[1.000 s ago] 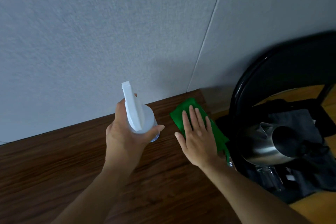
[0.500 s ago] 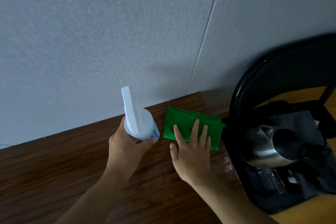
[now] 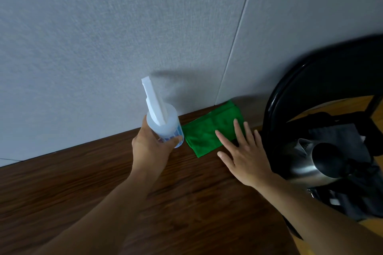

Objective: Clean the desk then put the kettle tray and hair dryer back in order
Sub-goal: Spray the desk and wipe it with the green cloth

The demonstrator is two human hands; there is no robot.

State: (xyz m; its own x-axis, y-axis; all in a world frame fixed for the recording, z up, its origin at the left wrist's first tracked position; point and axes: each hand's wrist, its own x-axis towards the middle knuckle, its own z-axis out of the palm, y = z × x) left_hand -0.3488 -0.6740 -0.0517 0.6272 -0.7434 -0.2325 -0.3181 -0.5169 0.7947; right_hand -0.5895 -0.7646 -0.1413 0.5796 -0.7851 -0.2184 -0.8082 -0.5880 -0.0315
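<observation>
Left hand (image 3: 151,151) up off the wood, fingers and thumb wrapped round the body of a white spray bottle (image 3: 163,124), nozzle pointing at the wall. Right hand (image 3: 246,157) is flat, fingers straight and spread; the fingertips lie on a green cloth (image 3: 209,132) and the palm sits over the bare wood just behind it.

Edges now. That cloth is tucked into the far right corner of the worktop (image 3: 103,182), its far tip touching the foot of the wall (image 3: 103,37). The right hand is close to the worktop's right edge, and just beyond that edge rises the curved back of a black chair (image 3: 275,109). So it is tight on the right and tight at the back. To the left of the bottle the wood runs on wide, and it runs on toward the near side as well, under both forearms.

Counting: two hands, one spray bottle, one green cloth, one chair, one steel kettle (image 3: 310,163). The kettle is off the worktop, over on the chair, spout toward the cloth, sitting among dark things I cannot make out; something grey (image 3: 335,138) lies behind it.

Surface is dark brown wood grain with a dull sheen. Behind it stands a grey textured wall with one thin seam (image 3: 234,47) slanting down to the corner. Light is dim, and the bottle throws a soft shadow on the wall.
</observation>
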